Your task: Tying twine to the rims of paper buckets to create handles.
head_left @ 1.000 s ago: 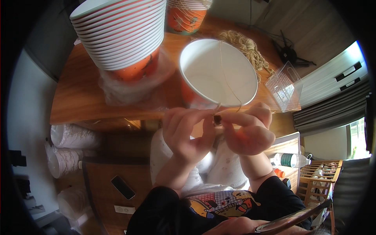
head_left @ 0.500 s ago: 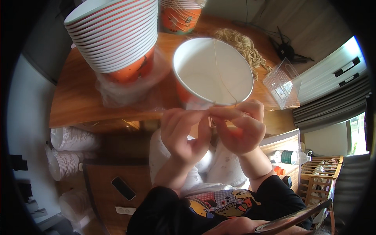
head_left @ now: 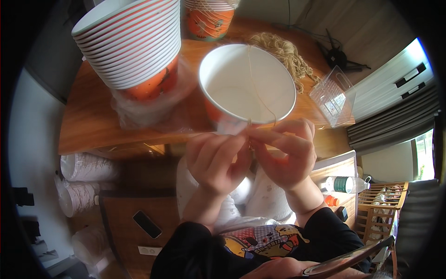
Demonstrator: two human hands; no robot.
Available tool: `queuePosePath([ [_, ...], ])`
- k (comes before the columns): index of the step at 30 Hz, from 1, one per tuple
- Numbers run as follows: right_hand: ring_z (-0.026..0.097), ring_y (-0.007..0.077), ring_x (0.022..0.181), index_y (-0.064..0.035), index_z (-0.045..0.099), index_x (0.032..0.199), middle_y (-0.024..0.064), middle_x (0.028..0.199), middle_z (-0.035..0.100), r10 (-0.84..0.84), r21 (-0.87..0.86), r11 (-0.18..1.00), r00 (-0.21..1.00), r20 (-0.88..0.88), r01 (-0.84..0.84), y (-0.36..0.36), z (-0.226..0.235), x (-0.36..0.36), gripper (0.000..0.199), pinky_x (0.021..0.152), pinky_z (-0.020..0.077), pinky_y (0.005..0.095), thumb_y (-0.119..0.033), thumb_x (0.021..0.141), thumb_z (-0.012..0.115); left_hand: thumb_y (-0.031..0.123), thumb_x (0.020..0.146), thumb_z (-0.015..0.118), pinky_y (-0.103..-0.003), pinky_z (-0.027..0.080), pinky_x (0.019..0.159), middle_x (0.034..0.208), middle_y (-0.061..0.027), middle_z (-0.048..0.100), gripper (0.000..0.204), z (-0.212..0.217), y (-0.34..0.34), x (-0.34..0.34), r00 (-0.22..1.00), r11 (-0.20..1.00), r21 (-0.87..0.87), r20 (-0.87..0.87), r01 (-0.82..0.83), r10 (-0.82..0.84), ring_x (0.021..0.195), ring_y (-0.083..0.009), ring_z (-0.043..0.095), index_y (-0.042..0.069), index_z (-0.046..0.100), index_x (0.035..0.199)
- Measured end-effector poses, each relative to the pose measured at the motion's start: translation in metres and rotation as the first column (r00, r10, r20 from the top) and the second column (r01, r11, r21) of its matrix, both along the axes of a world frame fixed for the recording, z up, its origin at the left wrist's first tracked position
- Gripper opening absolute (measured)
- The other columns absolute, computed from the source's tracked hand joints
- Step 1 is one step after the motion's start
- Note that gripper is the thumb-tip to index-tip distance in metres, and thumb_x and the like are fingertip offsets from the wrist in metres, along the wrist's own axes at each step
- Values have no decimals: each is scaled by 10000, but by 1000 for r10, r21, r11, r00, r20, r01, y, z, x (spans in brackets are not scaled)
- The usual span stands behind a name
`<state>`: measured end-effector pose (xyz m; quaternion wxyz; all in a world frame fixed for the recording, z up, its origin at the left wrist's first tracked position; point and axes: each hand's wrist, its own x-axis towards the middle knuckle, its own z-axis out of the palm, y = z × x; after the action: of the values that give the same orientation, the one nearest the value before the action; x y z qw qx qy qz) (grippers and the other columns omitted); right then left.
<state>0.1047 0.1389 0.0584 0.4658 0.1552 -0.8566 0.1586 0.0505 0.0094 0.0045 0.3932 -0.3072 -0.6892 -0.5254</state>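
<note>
My left hand (head_left: 214,162) and my right hand (head_left: 287,156) meet just in front of a large paper bucket (head_left: 222,79), white inside and orange outside. Fingertips of both are pinched together around a thin tan string (head_left: 252,76). This string runs from the far rim through the bucket's inside to the near rim by my right fingers. The bucket stands at the table's front edge, its mouth tilted toward me. A short bit of string shows at the near rim above my fingertips; my fingers hide any knot or loop.
On the wooden table (head_left: 81,128), nested buckets (head_left: 132,49) rise from a crumpled plastic bag (head_left: 144,114) at left. Behind are a string-wrapped bucket stack (head_left: 209,21) and a string hank (head_left: 283,51). A clear plastic tray (head_left: 332,97) lies right. Below left is a phone (head_left: 147,224).
The bucket and table items appear slightly farther left in the view. My left hand has shifted a little left and down; both hands keep their pinch on the string.
</note>
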Motion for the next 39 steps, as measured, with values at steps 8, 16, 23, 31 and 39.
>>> queuePosePath([
  [8,510,127,687,-102,575,973,-29,856,676,-9,-137,990,999,31,13,2,-11,4,402,670,381,259,12,662,802,15,710,688,-353,478,692,784,-42,646,117,2,3,1,1000,1000,-24,9,20,-20,737,-250,591,69,656,809],
  [16,487,119,735,-94,322,938,67,882,723,219,-455,880,966,138,-134,6,-18,1,475,718,422,259,75,748,723,9,686,686,-355,464,677,789,-51,616,146,0,6,-3,996,997,-8,29,82,-82,736,-257,572,53,643,819],
  [23,493,138,775,-91,324,952,91,932,724,261,-471,869,950,173,-153,9,-19,4,459,746,420,276,85,768,706,4,676,689,-352,467,677,788,-50,616,159,0,7,-2,997,997,-9,32,76,-76,740,-255,573,55,643,819],
  [31,465,134,759,-85,330,948,100,933,721,265,-463,873,948,179,-156,9,-18,6,453,706,394,265,77,769,714,10,668,714,-352,476,689,810,-37,632,203,0,6,2,998,997,-47,13,54,-54,752,-252,579,72,639,846],
  [39,447,122,743,-86,332,937,96,908,717,287,-613,781,941,180,-122,7,-21,10,438,697,388,261,67,775,708,19,672,731,-349,477,697,823,-25,636,215,-1,6,2,998,996,-67,0,62,-62,755,-248,581,82,634,853],
])
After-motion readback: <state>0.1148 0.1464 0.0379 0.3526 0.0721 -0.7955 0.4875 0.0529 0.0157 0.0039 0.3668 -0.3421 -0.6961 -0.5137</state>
